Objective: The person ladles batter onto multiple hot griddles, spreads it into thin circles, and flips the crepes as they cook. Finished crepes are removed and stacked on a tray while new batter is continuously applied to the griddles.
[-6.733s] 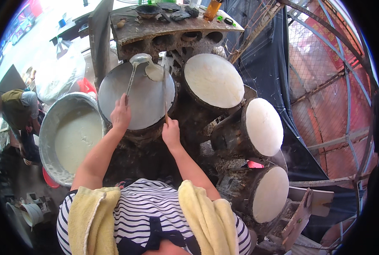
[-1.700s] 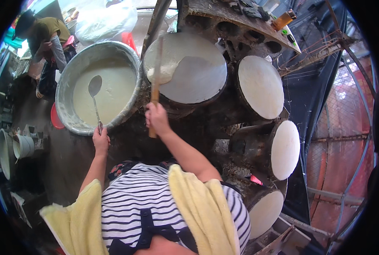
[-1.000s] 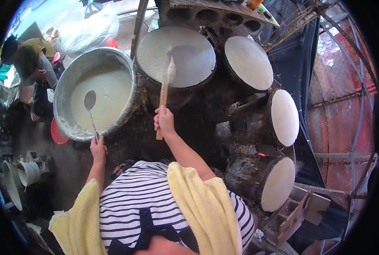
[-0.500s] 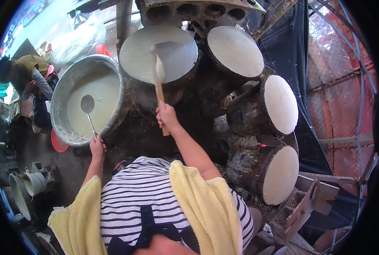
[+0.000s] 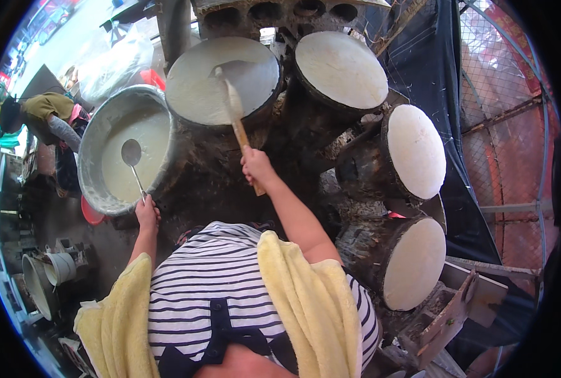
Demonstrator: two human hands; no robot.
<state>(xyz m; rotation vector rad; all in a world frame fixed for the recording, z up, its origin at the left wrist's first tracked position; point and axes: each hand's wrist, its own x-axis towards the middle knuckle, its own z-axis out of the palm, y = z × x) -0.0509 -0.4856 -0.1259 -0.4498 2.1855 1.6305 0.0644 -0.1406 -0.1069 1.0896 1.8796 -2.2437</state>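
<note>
My left hand [image 5: 147,214] is closed round the handle of a metal ladle [image 5: 131,153], whose bowl hangs over a large metal basin [image 5: 86,165] of pale, milky batter [image 5: 120,176]. In my right hand [image 5: 257,166] is the wooden handle of a batter-coated scraper [image 5: 233,104]. Its far end touches a round griddle [image 5: 274,101] straight ahead. White batter covers the left of that griddle, while a greyer patch shows to the right of the scraper. Whether the blade lies flat cannot be made out.
More round griddles carry white sheets, one at the back [image 5: 341,69], two along the right [image 5: 417,151]. A person [image 5: 47,116] bends beyond the basin at the left. A white bucket [image 5: 60,268] stands at lower left. Black sheeting [image 5: 422,75] and wire mesh [image 5: 501,94] border the right.
My right hand has shifted slightly right and nearer, tilting the scraper's handle more. My left hand keeps the ladle over the basin. The whole view has turned a little.
</note>
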